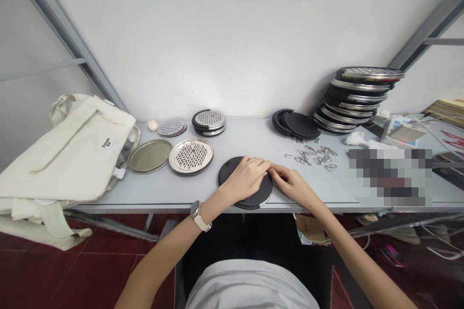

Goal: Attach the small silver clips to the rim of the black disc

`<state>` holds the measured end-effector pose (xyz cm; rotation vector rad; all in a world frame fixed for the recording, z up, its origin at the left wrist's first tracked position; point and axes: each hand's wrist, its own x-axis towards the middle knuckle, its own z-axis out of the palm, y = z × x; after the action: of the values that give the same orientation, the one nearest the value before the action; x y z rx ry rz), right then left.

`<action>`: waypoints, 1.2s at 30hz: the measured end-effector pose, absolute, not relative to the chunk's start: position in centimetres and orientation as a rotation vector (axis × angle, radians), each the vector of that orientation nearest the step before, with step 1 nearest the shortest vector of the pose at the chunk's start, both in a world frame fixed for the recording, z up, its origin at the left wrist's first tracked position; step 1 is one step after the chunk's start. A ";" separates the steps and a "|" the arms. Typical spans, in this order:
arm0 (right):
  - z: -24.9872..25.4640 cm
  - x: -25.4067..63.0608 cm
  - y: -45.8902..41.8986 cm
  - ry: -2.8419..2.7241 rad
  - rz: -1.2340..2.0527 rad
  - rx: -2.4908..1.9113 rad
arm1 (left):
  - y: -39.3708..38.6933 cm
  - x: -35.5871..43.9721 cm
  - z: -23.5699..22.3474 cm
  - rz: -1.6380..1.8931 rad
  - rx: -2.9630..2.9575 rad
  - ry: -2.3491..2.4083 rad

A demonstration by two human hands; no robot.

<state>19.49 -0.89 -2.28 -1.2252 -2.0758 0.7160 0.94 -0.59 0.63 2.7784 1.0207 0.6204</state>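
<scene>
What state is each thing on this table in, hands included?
Front black disc: flat, partly covered
Left hand: resting on it
Right hand: fingers at its edge
Large perforated disc: flat
Greenish disc: flat
Tall disc stack: unevenly piled
Metal clips: loose, scattered
Cream bag: slumped

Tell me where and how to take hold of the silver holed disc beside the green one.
Pinch the silver disc by its right rim, coming in low from the right. It lies flat and round with no handle, its left edge crowds the green disc, and bare table probably leaves fingers room on the right.
</scene>
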 end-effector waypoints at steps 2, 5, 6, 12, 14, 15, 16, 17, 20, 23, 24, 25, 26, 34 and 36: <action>-2.3 19.5 -0.9 -2.064 0.719 -1.227 | -0.5 0.9 0.6 0.634 2.772 1.013; -2.2 19.4 -1.0 -2.030 0.717 -1.234 | -0.5 0.9 0.4 0.658 2.765 0.999; -2.2 19.4 -1.0 -2.020 0.716 -1.236 | -0.5 0.9 0.4 0.664 2.765 0.995; -2.4 19.4 -1.1 -2.013 0.717 -1.251 | -0.5 0.9 0.4 0.662 2.757 0.987; -2.4 19.4 -1.1 -2.015 0.712 -1.253 | -0.5 0.9 0.5 0.661 2.754 0.973; -2.4 19.5 -1.1 -2.017 0.711 -1.251 | -0.5 0.9 0.5 0.662 2.754 0.965; -2.4 19.5 -1.1 -2.019 0.710 -1.247 | -0.5 0.9 0.5 0.664 2.754 0.960; -2.3 19.5 -1.1 -2.023 0.710 -1.242 | -0.5 0.9 0.6 0.666 2.754 0.959; -2.2 19.5 -1.1 -2.040 0.705 -1.236 | -0.6 0.9 0.6 0.669 2.760 0.975; -2.2 19.4 -1.1 -2.041 0.692 -1.249 | -0.6 0.9 0.5 0.683 2.776 1.018; -2.2 19.4 -1.1 -2.038 0.690 -1.252 | -0.6 0.9 0.5 0.694 2.778 1.047; -2.2 19.4 -1.2 -2.038 0.690 -1.254 | -0.6 0.9 0.4 0.704 2.778 1.080; -2.2 19.3 -1.2 -2.039 0.692 -1.253 | -0.6 1.0 0.3 0.713 2.779 1.113; -2.3 19.3 -1.2 -2.050 0.691 -1.281 | -0.4 1.1 0.1 0.715 2.794 1.157; -2.4 19.4 -1.1 -2.048 0.682 -1.293 | -0.5 1.1 0.2 0.714 2.796 1.097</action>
<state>19.42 -1.12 -2.37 -1.2931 -2.0482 0.6817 1.07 -0.45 0.18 2.7964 1.0967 0.7136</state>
